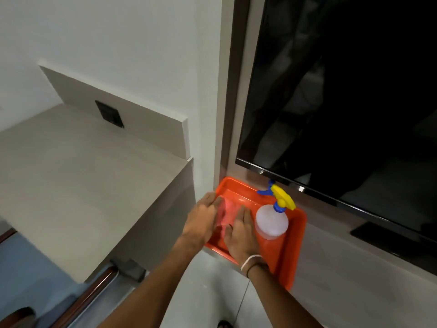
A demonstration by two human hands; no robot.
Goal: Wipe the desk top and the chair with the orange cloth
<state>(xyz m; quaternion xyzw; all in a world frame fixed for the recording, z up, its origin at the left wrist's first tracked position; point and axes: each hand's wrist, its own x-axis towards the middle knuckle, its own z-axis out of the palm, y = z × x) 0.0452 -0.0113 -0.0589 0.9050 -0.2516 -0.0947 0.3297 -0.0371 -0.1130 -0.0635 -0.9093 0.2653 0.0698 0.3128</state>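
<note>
The orange cloth (225, 213) lies in an orange tray (293, 247) on a low ledge under a TV. My left hand (202, 220) rests on the cloth's left side, fingers bent over it. On the cloth's right side lies my right hand (241, 235), fingers spread flat. The view is blurred, so whether either hand grips the cloth is unclear. The pale grey desk top (78, 176) spreads to the left. At the bottom left, part of the chair (21, 314) shows as dark wood with a blue seat.
A spray bottle (272, 221) with a yellow and blue trigger head stands in the tray, right beside my right hand. A large black TV screen (354, 102) hangs above the ledge. A black wall socket (109, 114) sits in the desk's back panel.
</note>
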